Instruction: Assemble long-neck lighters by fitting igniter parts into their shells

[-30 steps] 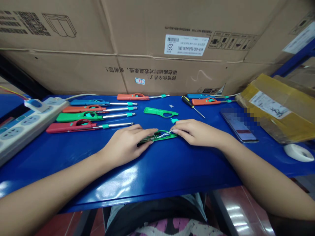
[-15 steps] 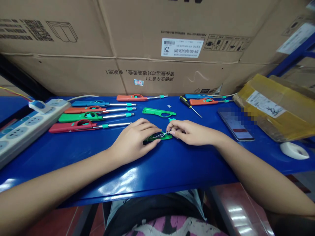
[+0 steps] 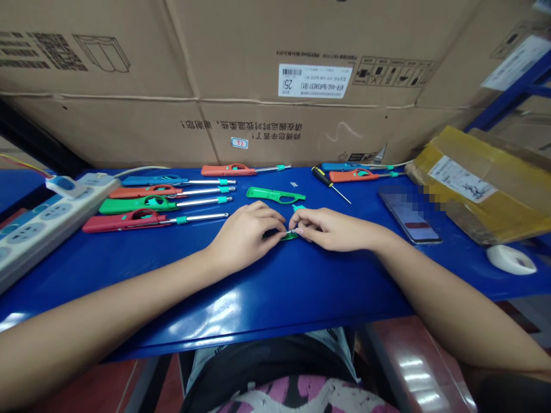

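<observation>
The work piece is a green lighter body (image 3: 288, 236), lying flat on the blue table (image 3: 301, 287) just in front of the person and almost wholly covered by both hands; only a short green strip with a small pale tip shows between them. The left hand (image 3: 247, 235) rests palm-down over the near end, fingers curled closed onto the part. This hold appears to pin the part against the table so that it cannot slide. The right hand (image 3: 331, 229) meets it from the opposite side, thumb and forefinger pinched shut at the exposed end. Whether they grip the plastic itself or a fine part at its tip cannot be determined. Both wrists rest on the table, which probably steadies the fingertips for fine handling. The visible strip is bright green, glossy plastic, low and narrow, and its interior is hidden. Just beyond the hands lie a separate green shell (image 3: 275, 196) and a small teal piece (image 3: 298, 207), both within easy reach. Four complete lighters (image 3: 159, 203) — blue, orange, green, red — lie in a parallel row to the left, nozzles pointing right, well apart from the hands. A screwdriver (image 3: 329, 182) lies further back on the right, near two more lighters (image 3: 357, 172). A phone (image 3: 408, 215), a tape roll (image 3: 511, 259) and a power strip (image 3: 47, 215) occupy the outer edges of the table.
</observation>
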